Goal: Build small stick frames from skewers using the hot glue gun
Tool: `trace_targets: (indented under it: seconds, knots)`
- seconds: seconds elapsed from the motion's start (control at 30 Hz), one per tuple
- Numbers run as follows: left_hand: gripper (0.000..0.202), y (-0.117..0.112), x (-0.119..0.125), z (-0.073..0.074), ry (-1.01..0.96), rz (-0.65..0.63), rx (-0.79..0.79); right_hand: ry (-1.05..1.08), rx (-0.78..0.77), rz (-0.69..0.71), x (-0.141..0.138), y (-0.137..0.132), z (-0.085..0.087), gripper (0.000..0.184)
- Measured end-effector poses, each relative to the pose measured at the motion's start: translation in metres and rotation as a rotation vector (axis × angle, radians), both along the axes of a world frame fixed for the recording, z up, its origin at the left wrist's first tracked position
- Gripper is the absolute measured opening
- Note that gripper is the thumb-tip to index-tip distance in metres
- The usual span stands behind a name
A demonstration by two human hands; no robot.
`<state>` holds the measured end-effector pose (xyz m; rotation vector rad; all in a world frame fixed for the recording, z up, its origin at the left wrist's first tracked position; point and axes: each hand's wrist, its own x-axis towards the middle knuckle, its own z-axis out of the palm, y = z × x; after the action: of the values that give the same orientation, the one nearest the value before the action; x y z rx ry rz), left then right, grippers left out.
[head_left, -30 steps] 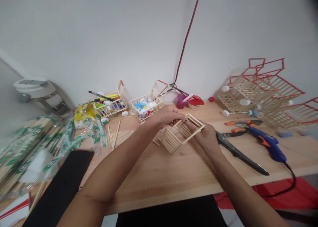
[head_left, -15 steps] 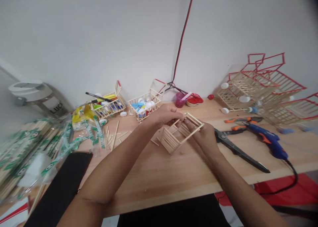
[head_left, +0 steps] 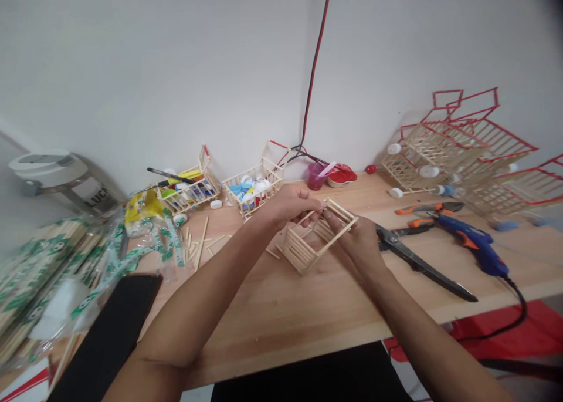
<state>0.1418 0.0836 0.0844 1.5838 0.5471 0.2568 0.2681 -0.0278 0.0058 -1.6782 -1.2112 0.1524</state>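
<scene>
1. The left hand [head_left: 288, 205] and right hand [head_left: 358, 243] are curled closed, gripping the top of a small cage of wooden sticks [head_left: 297, 254].
2. The cage tilts above a wooden table [head_left: 281, 326]; it may touch, but I can't quite tell.
3. Big black scissors [head_left: 422, 265] and a blue glue gun [head_left: 477, 246] lie to the right.

The left hand [head_left: 288, 207] and right hand [head_left: 358, 246] grip a small wooden stick cage [head_left: 299, 250] from either side, its lower corner apparently resting on the worktop [head_left: 281, 314]. Just right lie black-bladed scissors [head_left: 422, 261] and a blue glue gun [head_left: 477, 246].
</scene>
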Motion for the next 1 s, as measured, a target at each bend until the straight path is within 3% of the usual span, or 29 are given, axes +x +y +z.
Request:
trace_targets:
  seconds: [0.43, 1.0]
  knots:
    - [0.028, -0.0038, 0.0012, 0.0028, 0.029, 0.053, -0.015, -0.047, -0.012, -0.043, 0.0029, 0.0031, -0.0054, 0.04]
    - [0.025, -0.0013, 0.0021, -0.0049, -0.009, 0.046, 0.013, -0.132, -0.01, -0.067, 0.0012, 0.0024, -0.0041, 0.041]
